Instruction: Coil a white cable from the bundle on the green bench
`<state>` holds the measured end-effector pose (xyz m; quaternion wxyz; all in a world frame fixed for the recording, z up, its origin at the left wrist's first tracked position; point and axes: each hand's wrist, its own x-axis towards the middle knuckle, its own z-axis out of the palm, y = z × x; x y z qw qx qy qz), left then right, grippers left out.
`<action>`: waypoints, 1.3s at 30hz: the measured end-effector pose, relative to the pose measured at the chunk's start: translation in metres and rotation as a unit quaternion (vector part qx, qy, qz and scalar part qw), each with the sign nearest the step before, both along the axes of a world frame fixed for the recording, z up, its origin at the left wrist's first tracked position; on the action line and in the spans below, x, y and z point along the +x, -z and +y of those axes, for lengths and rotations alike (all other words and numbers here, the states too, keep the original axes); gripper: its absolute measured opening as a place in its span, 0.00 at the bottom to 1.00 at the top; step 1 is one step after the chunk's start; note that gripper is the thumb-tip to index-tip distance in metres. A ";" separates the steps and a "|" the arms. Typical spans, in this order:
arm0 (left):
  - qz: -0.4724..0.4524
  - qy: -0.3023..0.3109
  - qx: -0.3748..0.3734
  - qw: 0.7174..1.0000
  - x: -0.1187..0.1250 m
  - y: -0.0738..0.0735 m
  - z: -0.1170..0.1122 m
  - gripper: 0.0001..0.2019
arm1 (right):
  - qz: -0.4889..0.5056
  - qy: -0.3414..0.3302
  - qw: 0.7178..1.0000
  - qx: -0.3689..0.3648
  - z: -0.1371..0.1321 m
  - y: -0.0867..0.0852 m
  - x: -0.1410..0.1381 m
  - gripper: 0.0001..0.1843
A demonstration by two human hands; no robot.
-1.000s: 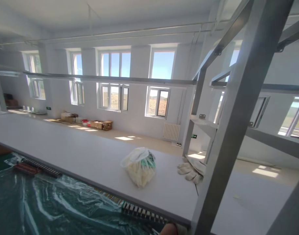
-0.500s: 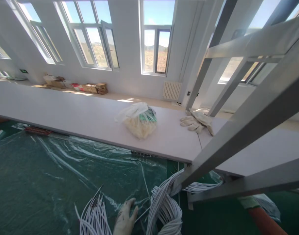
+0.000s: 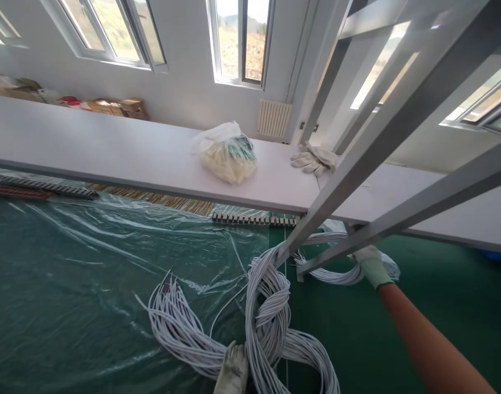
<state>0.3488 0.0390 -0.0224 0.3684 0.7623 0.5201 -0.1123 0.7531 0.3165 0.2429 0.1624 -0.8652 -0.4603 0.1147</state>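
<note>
Here, both gloved hands are on the bundle of white cables (image 3: 270, 306), which lies looped across the green surface (image 3: 398, 339), partly over a sheet of clear plastic film (image 3: 90, 257).

- Left hand (image 3: 232, 373): at the bottom edge of view, resting on the cables where two loops cross. Fingers look curled over the strands, but whether they clamp them I cannot tell; the hand is cut off by the frame.
- Right hand (image 3: 367, 261): arm stretched forward, partly behind a grey frame strut (image 3: 381, 126). It appears closed around the far strand of the bundle near the strut's foot.
- Hands well apart, one at each end of the loops.
- Loose cable ends (image 3: 163, 287) fan out to the left over the film.
- White shelf (image 3: 131, 158) above carries a plastic bag (image 3: 228, 153) and a spare pair of gloves (image 3: 314, 158).

Judgement on technique: keep the near crossing pinned while the far strand is drawn, so the loops do not tighten into a knot; guide the strand clear of the strut's foot, where it could snag; avoid dragging the film along.
</note>
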 end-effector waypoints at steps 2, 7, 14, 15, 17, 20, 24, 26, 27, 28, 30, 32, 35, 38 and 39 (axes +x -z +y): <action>0.019 0.014 -0.014 1.000 0.006 -0.004 -0.004 0.39 | 0.022 0.008 0.999 -0.023 -0.008 0.003 -0.002 0.12; 0.071 0.018 -0.019 0.997 0.015 -0.015 -0.002 0.33 | 0.080 0.016 0.996 -0.041 -0.017 0.011 -0.004 0.13; 0.085 -0.029 -0.068 0.994 -0.002 -0.027 0.014 0.14 | 0.092 0.024 0.994 -0.052 -0.014 0.020 0.002 0.17; 0.088 -0.035 -0.077 0.993 -0.006 -0.029 0.015 0.12 | 0.091 0.025 0.994 -0.055 -0.014 0.021 0.003 0.17; 0.092 -0.037 -0.093 0.991 -0.015 -0.031 0.015 0.11 | 0.094 0.028 0.993 -0.061 -0.014 0.023 0.004 0.15; 0.084 -0.027 -0.132 0.987 -0.025 -0.035 0.012 0.14 | 0.103 0.031 0.992 -0.067 -0.017 0.026 0.002 0.13; 0.049 -0.020 -0.199 0.979 -0.029 -0.035 0.006 0.12 | 0.107 0.040 0.990 -0.077 -0.023 0.027 -0.002 0.13; 0.038 -0.030 -0.211 0.976 -0.028 -0.032 0.002 0.23 | 0.110 0.042 0.990 -0.079 -0.027 0.026 -0.003 0.13; 0.038 -0.035 -0.211 0.976 -0.026 -0.030 -0.001 0.31 | 0.112 0.042 0.990 -0.078 -0.028 0.026 -0.004 0.13; 0.040 -0.040 -0.206 0.977 -0.023 -0.029 -0.005 0.38 | 0.114 0.040 0.990 -0.077 -0.029 0.027 -0.004 0.13; 0.047 -0.046 -0.184 0.981 -0.018 -0.027 -0.014 0.44 | 0.115 0.039 0.990 -0.075 -0.031 0.027 -0.004 0.13; 0.052 -0.047 -0.163 0.984 -0.013 -0.027 -0.022 0.39 | 0.113 0.038 0.990 -0.076 -0.033 0.028 -0.004 0.13; 0.060 -0.050 -0.159 0.984 -0.006 -0.028 -0.030 0.30 | 0.113 0.038 0.990 -0.080 -0.034 0.027 -0.007 0.13; 0.079 -0.065 -0.161 0.982 -0.002 -0.030 -0.031 0.24 | 0.113 0.036 0.990 -0.082 -0.035 0.028 -0.009 0.12; 0.085 -0.072 -0.162 0.981 -0.001 -0.031 -0.030 0.21 | 0.112 0.036 0.990 -0.083 -0.035 0.028 -0.010 0.12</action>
